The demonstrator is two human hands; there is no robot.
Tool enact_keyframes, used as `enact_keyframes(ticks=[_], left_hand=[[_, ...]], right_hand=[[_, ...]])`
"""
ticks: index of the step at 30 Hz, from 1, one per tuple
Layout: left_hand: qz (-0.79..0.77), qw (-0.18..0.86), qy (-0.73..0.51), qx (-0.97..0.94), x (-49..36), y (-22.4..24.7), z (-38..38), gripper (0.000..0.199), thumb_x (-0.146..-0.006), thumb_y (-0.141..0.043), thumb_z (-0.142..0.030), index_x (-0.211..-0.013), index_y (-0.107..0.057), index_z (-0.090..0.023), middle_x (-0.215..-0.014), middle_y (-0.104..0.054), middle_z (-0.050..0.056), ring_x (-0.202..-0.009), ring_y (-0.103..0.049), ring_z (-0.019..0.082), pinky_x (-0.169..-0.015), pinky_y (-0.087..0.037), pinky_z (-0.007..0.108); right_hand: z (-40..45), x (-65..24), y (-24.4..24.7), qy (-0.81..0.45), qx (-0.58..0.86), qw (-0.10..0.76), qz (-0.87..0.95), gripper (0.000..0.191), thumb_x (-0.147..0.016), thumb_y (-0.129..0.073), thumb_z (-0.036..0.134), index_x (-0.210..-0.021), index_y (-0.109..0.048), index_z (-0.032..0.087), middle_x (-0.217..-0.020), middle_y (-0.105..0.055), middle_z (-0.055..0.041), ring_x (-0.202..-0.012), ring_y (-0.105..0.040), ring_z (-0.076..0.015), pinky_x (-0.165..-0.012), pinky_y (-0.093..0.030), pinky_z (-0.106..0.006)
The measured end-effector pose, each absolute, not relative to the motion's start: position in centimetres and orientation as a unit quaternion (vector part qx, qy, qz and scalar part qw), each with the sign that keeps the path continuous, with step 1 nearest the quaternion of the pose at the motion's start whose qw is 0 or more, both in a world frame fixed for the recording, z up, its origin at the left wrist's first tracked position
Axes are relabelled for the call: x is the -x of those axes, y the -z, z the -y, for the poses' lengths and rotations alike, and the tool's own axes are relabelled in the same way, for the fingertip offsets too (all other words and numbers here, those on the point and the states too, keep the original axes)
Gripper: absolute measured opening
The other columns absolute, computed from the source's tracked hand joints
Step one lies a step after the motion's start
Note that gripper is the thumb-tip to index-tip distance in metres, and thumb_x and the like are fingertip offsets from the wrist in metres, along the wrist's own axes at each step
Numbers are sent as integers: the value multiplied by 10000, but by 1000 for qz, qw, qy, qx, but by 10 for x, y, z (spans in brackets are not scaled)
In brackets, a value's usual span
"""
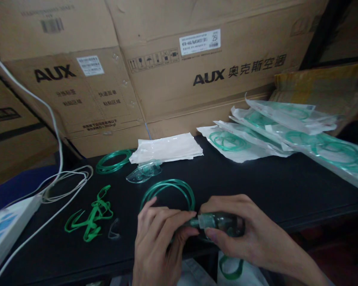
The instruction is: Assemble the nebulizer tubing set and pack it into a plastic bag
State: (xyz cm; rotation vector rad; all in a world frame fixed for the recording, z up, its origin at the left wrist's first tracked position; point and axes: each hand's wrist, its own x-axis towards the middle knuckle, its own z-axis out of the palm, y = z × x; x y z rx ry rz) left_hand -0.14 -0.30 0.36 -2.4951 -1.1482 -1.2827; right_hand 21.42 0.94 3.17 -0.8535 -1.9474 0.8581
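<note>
My left hand pinches a slim end at the neck of a translucent, green-tinted plastic piece. My right hand wraps around that piece, its thumb below the neck. Fingers hide part of the joint, so I cannot tell whether the two are joined. Just behind the left fingers lies a coil of clear green tubing. Left of my hands are a tangle of green elastic straps and a few small clear or metal clips. A clear plastic mask rests beyond the coil.
A second green tubing coil and a stack of white packets lie further back. Bagged tubing sets pile up at right. A power strip with white cables sits left. A large cardboard box walls the back of the black table.
</note>
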Motion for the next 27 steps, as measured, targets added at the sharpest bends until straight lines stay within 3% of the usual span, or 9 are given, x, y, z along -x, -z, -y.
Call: enact_keyframes(ticks=[14, 22, 27], left_hand=[[383, 40, 444, 809, 0, -3, 2, 240, -917, -602, -41, -1031, -634, -250, -837, -718, -48, -774, -637, 146, -1211, -337, 421], [378, 50, 424, 821, 1, -3, 0, 183, -924, -561, -52, -911, -616, -227, -736, -646, -59, -721, -608, 131, -1213, -321, 374], [383, 28, 426, 819, -1, -4, 4, 183, -965, -528, -90, -877, -596, -236, -728, -643, -60, -715, -599, 141, -1192, -324, 381]], right_hand=[[-11, -215, -31, -356, 340, 397, 775, 48, -845, -736, 126, -866, -736, 169, -781, -708, 31, -672, -610, -91, -655, -457, -164], [-8, -216, -30, -379, 327, 374, 781, 95, -865, -792, 201, -954, -760, 192, -847, -713, 20, -718, -623, -106, -671, -466, -185], [-7, -212, -29, -367, 321, 388, 782, 165, -793, -791, 88, -921, -756, 185, -846, -729, 17, -723, -651, -113, -680, -487, -190]])
